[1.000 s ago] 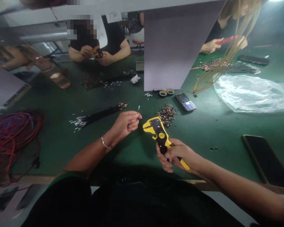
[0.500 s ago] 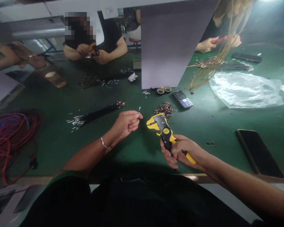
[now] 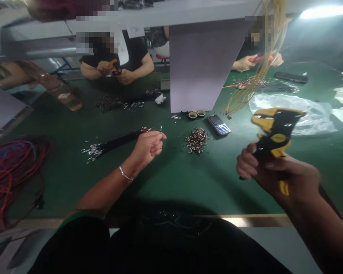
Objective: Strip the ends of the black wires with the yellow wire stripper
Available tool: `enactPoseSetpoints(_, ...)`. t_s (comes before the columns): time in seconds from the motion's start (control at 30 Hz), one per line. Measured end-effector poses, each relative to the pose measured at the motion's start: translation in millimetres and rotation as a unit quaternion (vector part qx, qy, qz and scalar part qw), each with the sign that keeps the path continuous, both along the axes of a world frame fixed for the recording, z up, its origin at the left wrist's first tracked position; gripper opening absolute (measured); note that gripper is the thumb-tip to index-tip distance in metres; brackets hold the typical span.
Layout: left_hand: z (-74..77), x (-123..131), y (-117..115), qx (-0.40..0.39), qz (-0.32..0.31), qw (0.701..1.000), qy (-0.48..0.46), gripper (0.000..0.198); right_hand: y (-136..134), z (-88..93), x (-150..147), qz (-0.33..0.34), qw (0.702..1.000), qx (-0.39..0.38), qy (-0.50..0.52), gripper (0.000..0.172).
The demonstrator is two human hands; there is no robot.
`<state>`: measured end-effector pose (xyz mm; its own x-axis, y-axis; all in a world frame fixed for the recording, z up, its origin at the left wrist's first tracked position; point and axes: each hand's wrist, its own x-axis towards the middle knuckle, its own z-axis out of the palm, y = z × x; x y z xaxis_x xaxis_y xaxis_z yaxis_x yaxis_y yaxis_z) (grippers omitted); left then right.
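My left hand (image 3: 148, 146) hangs just over the green table (image 3: 165, 179) with the fingers curled and the tips pinched tight on a short wire (image 3: 161, 129). Its thin metal end pokes up past the knuckles, and it is too small for me to tell more. A bracelet (image 3: 125, 174) sits on that wrist.

My right hand (image 3: 277, 173) is up off the table, well right of the left, and is blurred. It is wrapped firmly round the handles of the stripper (image 3: 274, 127), a yellow and black tool. The tool's head points up and left, and I cannot tell how its mouth stands.

Between the 2 hands, on the table, lies a pile of terminals (image 3: 196, 140). Just behind the pile is a keypad phone (image 3: 218, 125), and beyond that are 2 tape rolls (image 3: 196, 113) at the foot of a grey panel (image 3: 202, 64).

Left of my left hand a black wire bundle (image 3: 117, 139) lies slantwise, close to the fingers, with bare tips at both ends. A red cable coil (image 3: 11, 167) fills the far left edge. A clear plastic bag (image 3: 300, 106) lies behind the stripper.

Across the table a person's hands (image 3: 114, 70) hold an orange tool. To the far right another hand (image 3: 241, 64) holds a red one beside hanging yellow wires (image 3: 263, 57).
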<state>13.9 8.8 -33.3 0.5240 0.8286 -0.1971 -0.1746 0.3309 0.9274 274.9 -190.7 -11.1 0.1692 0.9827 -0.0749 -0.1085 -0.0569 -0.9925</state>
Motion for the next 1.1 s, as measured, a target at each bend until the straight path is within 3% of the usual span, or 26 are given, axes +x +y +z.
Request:
enactPoseSetpoints(0.1,3.9,0.9,-4.9,0.017,0.008,1.0,-0.004,0.013,-0.1,-13.2,-4.8,0.072,0.996,-0.048,0.001,0.026)
enactPoseSetpoints(0.17,6.3,-0.5,-8.4,0.039,0.031,0.999,-0.003,0.013,3.3,-25.7,-20.6,0.074,0.985,-0.063,-0.141,0.029)
enactPoseSetpoints(0.23,9.4,-3.0,-10.8,0.068,0.053,0.996,-0.003,0.013,9.1,-35.6,-38.3,0.082,0.943,-0.036,-0.322,0.032)
enactPoseSetpoints(0.33,14.5,-6.3,-13.2,0.105,0.077,0.991,-0.006,0.012,20.1,-43.0,-59.2,0.107,0.864,0.022,-0.491,0.038)
enactPoseSetpoints(0.47,18.7,-7.6,-16.7,0.141,0.095,0.985,-0.002,0.012,31.9,-49.5,-73.6,0.16,0.786,0.085,-0.591,0.032)
enactPoseSetpoints(0.6,19.8,-7.6,-19.8,0.171,0.112,0.979,-0.004,0.012,35.8,-59.9,-76.9,0.181,0.757,0.095,-0.62,0.025)
enactPoseSetpoints(0.7,19.5,-7.6,-22.1,0.181,0.119,0.976,0.003,0.012,34.9,-64.9,-74.0,0.186,0.76,0.11,-0.613,0.027)
enactPoseSetpoints(0.87,16.4,-8.4,-30.8,0.224,0.13,0.965,0.031,0.012,35.5,-61.3,-66.2,0.198,0.8,0.117,-0.555,0.031)
enactPoseSetpoints(0.97,15.0,-9.8,-39.0,0.246,0.141,0.957,0.054,0.012,42.7,-53.3,-65.5,0.173,0.853,0.113,-0.48,0.029)
enactPoseSetpoints(1.1,15.2,-11.7,-48.6,0.232,0.139,0.96,0.072,0.011,61.0,-38.5,-74.4,0.109,0.945,0.09,-0.294,0.028)
